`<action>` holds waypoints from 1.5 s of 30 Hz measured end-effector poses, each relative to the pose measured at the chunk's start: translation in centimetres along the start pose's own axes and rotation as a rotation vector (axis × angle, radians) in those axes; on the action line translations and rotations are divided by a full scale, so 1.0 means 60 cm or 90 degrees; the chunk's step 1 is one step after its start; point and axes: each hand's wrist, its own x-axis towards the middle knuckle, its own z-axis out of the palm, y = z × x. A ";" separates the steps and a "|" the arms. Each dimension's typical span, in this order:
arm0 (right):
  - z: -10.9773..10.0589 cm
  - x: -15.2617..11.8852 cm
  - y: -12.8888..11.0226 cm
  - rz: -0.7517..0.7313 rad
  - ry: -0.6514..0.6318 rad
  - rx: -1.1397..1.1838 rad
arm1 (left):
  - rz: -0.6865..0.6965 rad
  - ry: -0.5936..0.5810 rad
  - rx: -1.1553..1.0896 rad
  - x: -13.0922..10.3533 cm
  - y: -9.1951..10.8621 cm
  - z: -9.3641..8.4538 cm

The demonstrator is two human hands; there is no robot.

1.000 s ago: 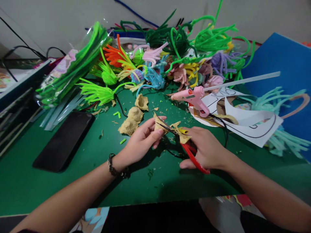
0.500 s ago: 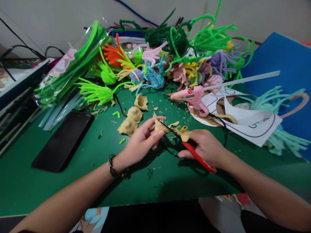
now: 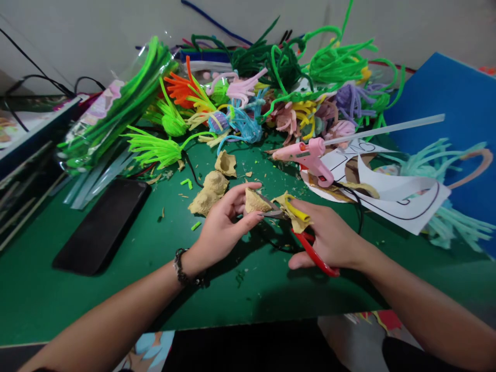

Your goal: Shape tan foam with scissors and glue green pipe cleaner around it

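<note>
Pinching a small tan piece (image 3: 256,202) between thumb and fingers, the left hand (image 3: 219,222) has a narrow grip just left of the scissors (image 3: 318,257). The right hand (image 3: 329,232) is wrapped around the red handles of the scissors, with its thumb low. The metal blades reach the tan piece at its right edge. A torn scrap (image 3: 300,223) sits over the scissors, close to the right fingers, and I cannot tell if it is joined to the tan piece. A yellow bit (image 3: 297,208) shows on top of the scrap. I cannot tell what it is.

Left of the scissors, past the left fingers, two bumpy lumps (image 3: 209,194) lie on the green table (image 3: 217,305). A little cup (image 3: 226,163) touches them, with its hollow side showing. A black phone (image 3: 101,227) lies far to the left of the scissors.

Behind the scissors is a pink glue gun (image 3: 304,155) with a long clear stick (image 3: 387,128) poking out of its back. White paper (image 3: 420,206) with black lines lies to the right of the scissors. Farther behind the scissors is a big pile of fuzzy sticks (image 3: 248,121) in many colors.
</note>
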 end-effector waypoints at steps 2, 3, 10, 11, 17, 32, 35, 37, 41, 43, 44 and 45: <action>0.000 0.001 0.000 -0.012 0.007 -0.011 | -0.003 -0.007 -0.013 0.000 0.001 0.000; 0.000 0.001 0.000 -0.020 0.014 -0.018 | -0.005 -0.008 -0.018 0.000 0.001 0.001; 0.006 -0.004 0.003 -0.051 0.092 -0.105 | -0.003 0.001 -0.028 0.001 0.000 0.005; 0.008 -0.006 0.004 -0.050 0.099 -0.111 | -0.001 0.003 -0.029 0.001 0.000 0.005; 0.010 -0.012 0.005 -0.049 0.117 -0.119 | -0.004 -0.010 -0.026 -0.001 -0.001 0.006; -0.001 -0.002 0.005 -0.046 0.029 0.033 | 0.014 0.025 0.025 0.001 -0.010 0.004; -0.003 0.000 0.006 -0.037 -0.022 0.009 | 0.013 0.021 0.026 0.001 -0.014 0.004; -0.004 0.001 0.006 -0.026 -0.021 -0.026 | 0.009 0.019 0.030 0.001 -0.014 0.003; -0.005 0.003 0.006 -0.025 -0.022 -0.059 | 0.030 0.027 0.080 -0.001 -0.013 0.001; -0.005 0.003 0.005 -0.028 -0.023 -0.054 | 0.052 0.029 0.108 -0.001 -0.012 0.001; -0.005 0.002 0.004 -0.028 -0.024 -0.052 | 0.065 0.032 0.122 -0.001 -0.012 0.001; -0.005 0.002 0.003 -0.028 -0.026 -0.051 | 0.077 0.035 0.133 -0.001 -0.011 0.001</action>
